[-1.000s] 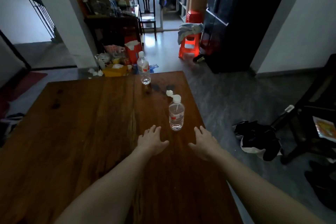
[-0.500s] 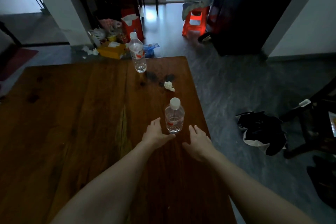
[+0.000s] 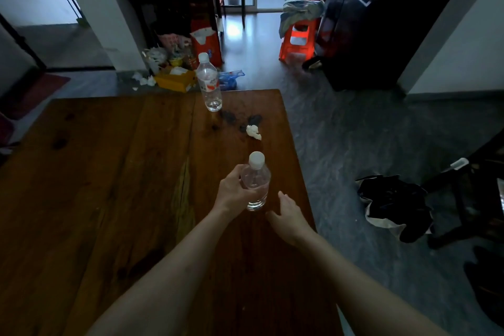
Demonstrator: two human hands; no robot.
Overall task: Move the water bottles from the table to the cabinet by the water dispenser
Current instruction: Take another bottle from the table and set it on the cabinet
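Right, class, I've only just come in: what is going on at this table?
A person stands at a wooden table. Their left hand grips the near water bottle, which is upright with its cap on. The right hand hovers open beside it. A second bottle stands untouched at the far edge, with a crumpled tissue between them.

A: From where does the view look?
B: From the person's head, forward and steeply down over the wooden table (image 3: 109, 185), wide-angled.
A: How near?
B: Close; both forearms enter from the near edge, the table's far edge lies mid-frame, and floor (image 3: 354, 139) and doorway stretch far and right.
A: Any second view?
B: None.
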